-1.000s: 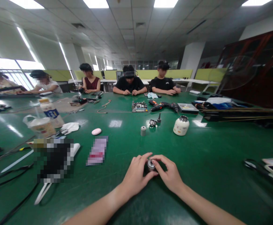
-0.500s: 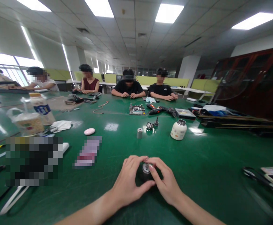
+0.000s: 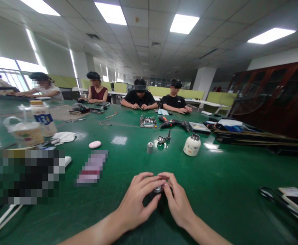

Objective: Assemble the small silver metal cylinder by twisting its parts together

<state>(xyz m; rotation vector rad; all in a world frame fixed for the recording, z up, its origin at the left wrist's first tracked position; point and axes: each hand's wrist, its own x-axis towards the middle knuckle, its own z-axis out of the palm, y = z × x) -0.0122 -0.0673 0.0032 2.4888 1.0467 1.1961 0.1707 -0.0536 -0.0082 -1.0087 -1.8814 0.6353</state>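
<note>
Low over the green table (image 3: 215,190), both my hands curl around a small dark round part with a silver top (image 3: 157,189). Much of that part is hidden by the fingers, so its exact kind does not show. My left hand (image 3: 138,195) has its fingers arched across the top and its thumb against the near side. From the other side, the fingertips of my right hand (image 3: 177,200) touch the part near its silver top. Further off stand a small metal cylinder (image 3: 150,148), a steel cup-shaped piece (image 3: 161,140) and a dark pointed bit (image 3: 168,135).
Beyond are a cream bottle (image 3: 192,145), a circuit board (image 3: 148,121) and a power drill (image 3: 175,123). Left lie a pink oval object (image 3: 95,145), a drink bottle (image 3: 43,119) and a plastic cup (image 3: 27,132). Cables (image 3: 273,195) lie right. Several people sit opposite.
My left fingers have moved across the top of the dark round part, covering more of it. My right thumb has drawn back from its top. The view has tilted up slightly.
</note>
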